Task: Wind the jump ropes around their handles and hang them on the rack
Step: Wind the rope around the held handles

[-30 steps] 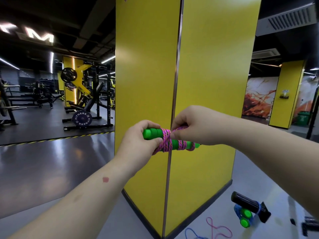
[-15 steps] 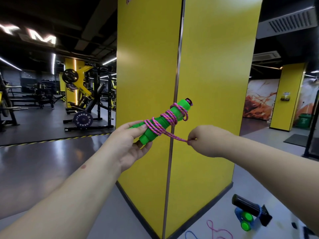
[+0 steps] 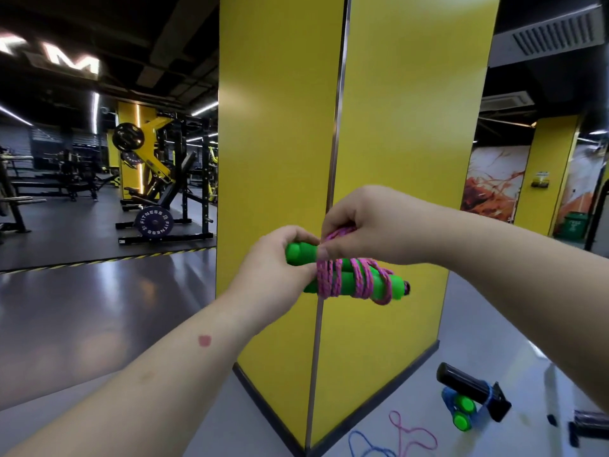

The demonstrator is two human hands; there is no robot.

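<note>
Where glossy floor (image 3: pixel 99 308) gleams, yellow pillar (image 3: pixel 395 143).

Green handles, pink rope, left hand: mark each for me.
green handles (image 3: pixel 349 281): head view, bare foam between coils.
pink rope (image 3: pixel 324 278): head view, thick left coil.
left hand (image 3: pixel 280 272): head view, back of hand.

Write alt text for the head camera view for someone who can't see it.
A person's left hand grips green jump rope handles while the right hand winds pink rope around them, before a yellow pillar. More ropes lie on the gym floor.
</note>
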